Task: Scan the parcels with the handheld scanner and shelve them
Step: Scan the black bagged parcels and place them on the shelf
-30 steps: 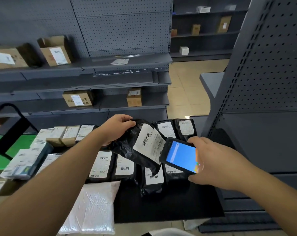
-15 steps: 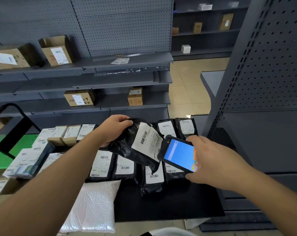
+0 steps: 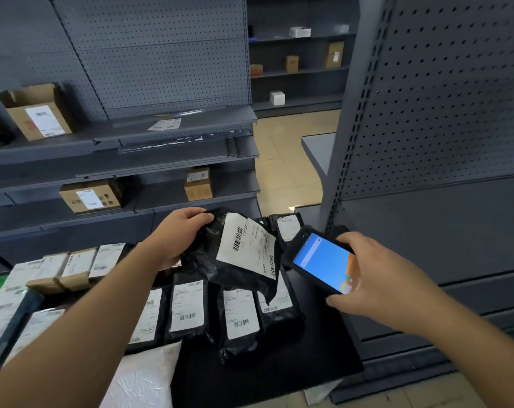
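Head view: a person stands at a dark table among grey shelving, both forearms reaching forward.
Held parcel: a black plastic parcel (image 3: 220, 257) hangs lifted above the table, its white shipping label (image 3: 248, 248) tilted and turned up toward the camera, barcodes showing.
Left hand: the left hand (image 3: 177, 235) grasps the parcel's upper left corner, fingers curled over the crumpled plastic; the bag's bulk and label hang to the right of and below that grip.
Scanner: the handheld scanner (image 3: 320, 262) sits just right of the label, its top end near the label's right edge, its blue screen lit and facing up.
Right hand: the right hand (image 3: 376, 278) grips the scanner from its right side, thumb at the lower edge, fingers curled round the far edge.
Parcels on table: a row of black parcels (image 3: 214, 310) with white labels lies flat directly under the held one; two more black ones (image 3: 285, 228) lie behind it.
Left of the table: small brown boxes (image 3: 64, 272) with labels stand in a row, white labelled packets just beside them.
Near edge: a white plastic bag (image 3: 144, 378) lies at the table's front.
Table: black top (image 3: 294, 357), beside a grey pegboard upright (image 3: 441, 128).
Shelves: grey shelving (image 3: 117, 160) behind holds a few cardboard boxes (image 3: 91, 197), well apart.
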The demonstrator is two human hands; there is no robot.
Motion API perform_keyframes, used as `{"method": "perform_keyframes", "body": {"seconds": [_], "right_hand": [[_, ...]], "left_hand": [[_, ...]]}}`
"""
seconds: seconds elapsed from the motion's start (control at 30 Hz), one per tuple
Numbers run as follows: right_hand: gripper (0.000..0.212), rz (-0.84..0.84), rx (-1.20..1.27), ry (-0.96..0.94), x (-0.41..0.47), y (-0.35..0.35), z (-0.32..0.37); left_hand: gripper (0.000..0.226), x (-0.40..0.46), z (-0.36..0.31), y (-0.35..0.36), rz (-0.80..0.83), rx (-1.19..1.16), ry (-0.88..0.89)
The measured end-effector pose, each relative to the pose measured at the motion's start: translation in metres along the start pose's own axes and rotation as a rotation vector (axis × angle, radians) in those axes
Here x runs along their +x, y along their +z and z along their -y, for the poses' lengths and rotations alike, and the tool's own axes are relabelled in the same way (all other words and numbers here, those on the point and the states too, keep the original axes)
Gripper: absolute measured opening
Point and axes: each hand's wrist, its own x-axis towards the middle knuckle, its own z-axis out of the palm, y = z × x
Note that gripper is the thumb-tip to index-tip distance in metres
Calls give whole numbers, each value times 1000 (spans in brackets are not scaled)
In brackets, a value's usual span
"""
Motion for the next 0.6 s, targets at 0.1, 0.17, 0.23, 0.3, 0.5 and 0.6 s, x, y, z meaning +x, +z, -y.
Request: {"method": "perform_keyframes", "body": {"seconds": [0.1, 0.17, 0.23, 0.3, 0.5, 0.6], "right_hand": [[77, -67, 82, 85, -10, -11, -17], [80, -111, 110, 137, -17, -19, -29], [79, -159, 149, 190, -23, -27, -41], [77, -196, 196, 234, -28, -35, -57], [85, -279, 299, 335, -35, -54, -118], [89, -312, 323, 353, -33, -63, -156]], "left_hand": [[16, 9, -12, 20, 6, -95, 21], [18, 13, -20, 37, 15, -158, 35], [21, 17, -30, 55, 34, -210, 42], [20, 18, -38, 76, 48, -268, 44], [14, 15, -61, 141, 26, -436, 9], [15, 12, -71, 179, 23, -494, -5]]}}
